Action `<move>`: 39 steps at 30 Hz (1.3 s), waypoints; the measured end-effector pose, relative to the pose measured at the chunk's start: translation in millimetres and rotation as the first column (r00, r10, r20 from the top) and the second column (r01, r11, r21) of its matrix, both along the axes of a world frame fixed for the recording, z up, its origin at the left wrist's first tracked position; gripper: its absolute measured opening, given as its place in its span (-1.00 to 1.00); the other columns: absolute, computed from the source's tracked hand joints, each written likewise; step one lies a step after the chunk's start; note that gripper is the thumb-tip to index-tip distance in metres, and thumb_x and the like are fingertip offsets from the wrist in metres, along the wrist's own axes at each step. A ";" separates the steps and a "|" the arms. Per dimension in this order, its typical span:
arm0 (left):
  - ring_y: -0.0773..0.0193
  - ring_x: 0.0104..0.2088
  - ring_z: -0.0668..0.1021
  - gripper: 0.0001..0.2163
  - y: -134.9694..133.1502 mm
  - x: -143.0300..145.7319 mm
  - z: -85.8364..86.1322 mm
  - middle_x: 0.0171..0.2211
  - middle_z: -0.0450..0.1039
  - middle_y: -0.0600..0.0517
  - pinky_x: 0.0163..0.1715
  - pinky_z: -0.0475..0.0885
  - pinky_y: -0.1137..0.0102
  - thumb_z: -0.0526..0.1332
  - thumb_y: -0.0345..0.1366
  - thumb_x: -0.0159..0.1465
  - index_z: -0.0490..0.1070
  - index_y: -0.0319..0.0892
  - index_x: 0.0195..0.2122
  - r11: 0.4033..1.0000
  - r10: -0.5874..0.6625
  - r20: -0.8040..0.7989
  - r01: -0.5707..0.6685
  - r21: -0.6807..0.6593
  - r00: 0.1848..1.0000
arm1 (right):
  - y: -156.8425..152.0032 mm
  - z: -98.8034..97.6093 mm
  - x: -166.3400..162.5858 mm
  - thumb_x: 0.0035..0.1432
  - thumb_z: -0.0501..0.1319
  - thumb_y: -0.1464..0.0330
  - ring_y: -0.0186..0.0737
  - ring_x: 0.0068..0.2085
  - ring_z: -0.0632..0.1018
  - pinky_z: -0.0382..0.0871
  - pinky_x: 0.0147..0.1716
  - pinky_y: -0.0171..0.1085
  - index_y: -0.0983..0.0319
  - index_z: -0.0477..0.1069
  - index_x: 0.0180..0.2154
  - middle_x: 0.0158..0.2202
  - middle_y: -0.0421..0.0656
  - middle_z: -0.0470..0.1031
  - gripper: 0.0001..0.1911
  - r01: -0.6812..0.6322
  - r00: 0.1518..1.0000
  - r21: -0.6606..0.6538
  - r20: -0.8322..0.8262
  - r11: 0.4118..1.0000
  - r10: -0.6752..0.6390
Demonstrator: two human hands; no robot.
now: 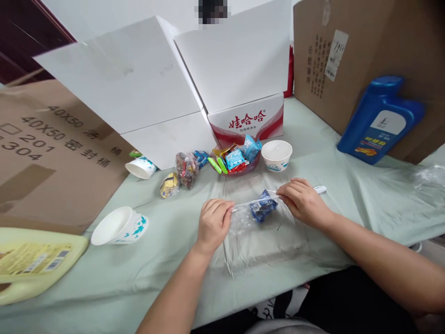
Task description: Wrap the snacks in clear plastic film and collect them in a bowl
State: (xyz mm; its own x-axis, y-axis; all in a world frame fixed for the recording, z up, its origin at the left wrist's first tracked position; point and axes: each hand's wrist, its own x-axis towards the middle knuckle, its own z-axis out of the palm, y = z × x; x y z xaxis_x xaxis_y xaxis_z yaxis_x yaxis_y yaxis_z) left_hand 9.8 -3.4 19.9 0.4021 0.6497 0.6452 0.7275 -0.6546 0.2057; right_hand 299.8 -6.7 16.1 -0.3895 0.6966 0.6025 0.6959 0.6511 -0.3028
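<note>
A clear zip bag (243,218) lies on the pale green tablecloth in front of me, with a blue snack packet (263,208) inside it. My left hand (213,222) pinches the bag's left top corner, fingers closed. My right hand (301,200) pinches the bag's top strip at the right, fingers closed on it. A white slider end (320,189) sticks out beyond my right hand. The bag rests on a flat grey packet (264,243).
Behind the bag, a red bowl (237,163) heaped with wrapped candies, a white paper bowl (276,155), loose candy bags (187,169), two tipped paper cups (120,226) (142,167). An open white carton (243,116), cardboard boxes, a blue jug (378,121) and a yellow bottle (31,262) ring the table.
</note>
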 end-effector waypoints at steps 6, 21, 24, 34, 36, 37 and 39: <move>0.20 -0.31 0.56 -0.86 0.8 -3.2 -0.6 -0.35 0.56 0.01 -0.22 0.42 0.30 0.16 -0.31 0.28 0.51 -0.12 -0.25 0.985 0.128 0.199 -0.102 -0.138 0.972 | 2.5 1.9 3.4 0.33 0.04 0.36 -0.08 -0.23 0.55 0.35 -0.17 -0.12 0.20 0.45 -0.22 -0.30 -0.07 0.58 -0.79 0.091 0.992 -0.091 -0.081 0.992 -0.099; 0.17 -0.19 0.51 -0.87 1.8 -3.3 1.3 -0.26 0.51 -0.02 -0.13 0.40 0.28 0.18 -0.30 0.26 0.46 -0.15 -0.20 0.992 0.109 0.243 -0.092 -0.083 0.964 | 2.9 -10.2 -8.9 0.32 0.10 0.26 0.05 0.17 0.38 0.26 0.12 0.12 0.24 0.26 0.17 0.13 0.09 0.40 -0.56 -0.083 0.991 -0.046 0.098 0.995 0.087; 0.08 -0.12 0.49 -0.81 -8.1 10.5 -1.3 -0.24 0.55 -0.04 -0.10 0.37 0.19 0.21 -0.23 0.27 0.48 -0.12 -0.12 0.978 -0.050 -0.054 0.038 -0.207 0.997 | 7.3 -13.4 -7.7 0.31 0.11 0.28 0.03 0.01 0.48 0.22 0.12 0.16 0.26 0.36 0.09 -0.08 0.07 0.52 -0.63 -0.054 0.983 -0.069 0.169 0.996 0.065; 0.07 -0.10 0.51 -0.83 -54.1 39.0 16.3 -0.16 0.54 -0.06 -0.19 0.40 0.22 0.10 -0.49 0.29 0.46 -0.16 -0.27 0.950 -0.311 -0.335 0.302 -0.080 0.890 | -11.4 20.0 -1.6 0.32 0.05 0.40 -0.12 -0.06 0.48 0.40 -0.08 -0.12 0.22 0.42 -0.09 -0.13 0.00 0.49 -0.78 -0.319 0.947 -0.049 0.024 0.947 0.320; 0.13 -0.25 0.54 -0.83 -67.8 45.9 12.0 -0.17 0.54 -0.05 -0.33 0.41 0.27 0.09 -0.50 0.28 0.45 -0.15 -0.28 0.906 -0.421 -0.376 0.366 -0.211 0.826 | -12.7 16.4 -3.9 0.34 0.03 0.39 -0.11 0.02 0.48 0.41 -0.04 -0.12 0.22 0.40 -0.02 -0.01 0.02 0.47 -0.75 -0.321 0.944 -0.069 0.053 0.945 0.325; 0.17 -0.32 0.54 -0.83 -73.6 48.8 8.4 -0.21 0.55 -0.03 -0.39 0.40 0.29 0.09 -0.49 0.27 0.44 -0.13 -0.30 0.872 -0.484 -0.378 0.396 -0.288 0.789 | -12.7 13.5 -5.0 0.35 0.01 0.38 -0.12 0.00 0.50 0.43 -0.07 -0.14 0.22 0.40 0.00 0.02 0.02 0.47 -0.73 -0.301 0.947 -0.092 0.090 0.949 0.309; 0.19 -0.40 0.53 -0.86 -81.5 52.9 0.5 -0.32 0.55 0.01 -0.44 0.39 0.30 0.12 -0.44 0.27 0.43 -0.09 -0.34 0.783 -0.602 -0.353 0.442 -0.437 0.716 | -12.0 7.2 -6.0 0.36 0.01 0.36 -0.15 -0.15 0.58 0.46 -0.24 -0.21 0.22 0.42 0.00 -0.02 0.00 0.51 -0.71 -0.183 0.957 -0.158 0.196 0.970 0.212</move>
State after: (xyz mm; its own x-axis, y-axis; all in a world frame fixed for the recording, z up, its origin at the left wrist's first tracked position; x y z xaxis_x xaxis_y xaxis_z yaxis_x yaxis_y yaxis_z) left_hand 62.7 -84.9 20.4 0.9235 0.3681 0.1075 0.3427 -0.9180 0.1997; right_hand 293.9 -18.6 23.3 -0.6349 0.6628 0.3971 0.6150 0.7446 -0.2594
